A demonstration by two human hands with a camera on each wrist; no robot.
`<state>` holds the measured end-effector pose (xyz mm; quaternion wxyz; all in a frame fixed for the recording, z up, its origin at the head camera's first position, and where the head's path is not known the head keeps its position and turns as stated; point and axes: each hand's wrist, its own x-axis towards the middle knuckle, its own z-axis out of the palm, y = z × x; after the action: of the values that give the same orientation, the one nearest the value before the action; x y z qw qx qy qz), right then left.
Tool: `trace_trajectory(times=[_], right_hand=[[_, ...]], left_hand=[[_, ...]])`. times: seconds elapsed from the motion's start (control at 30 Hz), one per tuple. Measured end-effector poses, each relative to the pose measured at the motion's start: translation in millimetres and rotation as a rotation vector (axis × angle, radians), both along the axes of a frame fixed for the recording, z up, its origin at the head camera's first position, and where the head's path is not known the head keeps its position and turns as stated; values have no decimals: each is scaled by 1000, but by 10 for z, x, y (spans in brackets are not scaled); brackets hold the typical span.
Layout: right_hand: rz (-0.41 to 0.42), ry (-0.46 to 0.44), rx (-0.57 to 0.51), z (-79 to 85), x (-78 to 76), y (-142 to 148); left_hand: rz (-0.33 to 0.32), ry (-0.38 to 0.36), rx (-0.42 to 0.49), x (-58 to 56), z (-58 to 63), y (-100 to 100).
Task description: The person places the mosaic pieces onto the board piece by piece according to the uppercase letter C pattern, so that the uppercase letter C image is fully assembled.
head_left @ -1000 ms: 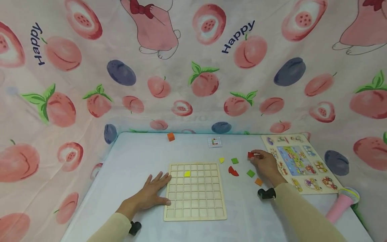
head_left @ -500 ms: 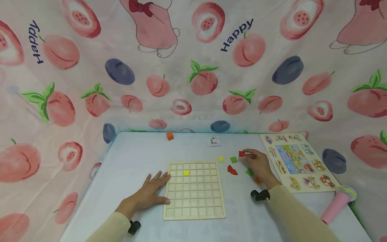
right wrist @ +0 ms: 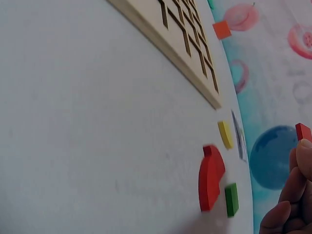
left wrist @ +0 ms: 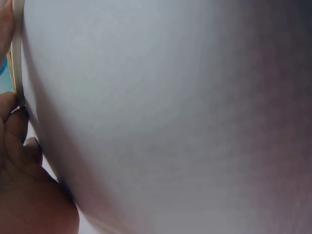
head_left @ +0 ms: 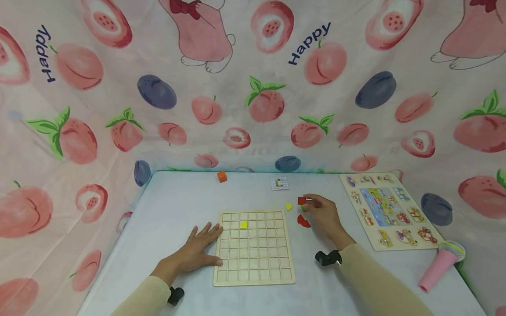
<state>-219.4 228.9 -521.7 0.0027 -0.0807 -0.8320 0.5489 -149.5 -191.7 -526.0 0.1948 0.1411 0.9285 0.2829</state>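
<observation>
My left hand lies with spread, straight fingers at the left edge of a wooden grid board, touching its rim. One yellow square tile sits in an upper cell. To the board's right, my right hand pinches a red square tile between thumb and fingertips, above the table. Below that tile a green tile is partly covered. Close by lie a yellow piece and red curved pieces. In the right wrist view the pinched red tile shows at the right edge.
A small pattern card and an orange cube lie toward the back of the table. On the right are a picture puzzle board and a pink toy microphone. A fruit-print cloth hangs behind.
My right hand has moved left with the red tile, from near the puzzle board to above the green tile, and now hides another green tile and an orange one. The left hand stays put.
</observation>
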Motion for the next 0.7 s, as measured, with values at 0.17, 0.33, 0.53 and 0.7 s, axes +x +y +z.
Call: trace_trajectory(times=[0.17,0.33,0.53,0.7], right_hand=[[-10,3,-13,10,-5,-167],[17,32,-41,6,-1,-296],[40,78,-68,-5,2,-511],[62,69,-74,-35,17,-747]], left_hand=[[4,-1,3,1,-1,4],[11,-15,7,11,26,21],[12,-15,2,15,27,22],[15,-12,-7,23,26,21]])
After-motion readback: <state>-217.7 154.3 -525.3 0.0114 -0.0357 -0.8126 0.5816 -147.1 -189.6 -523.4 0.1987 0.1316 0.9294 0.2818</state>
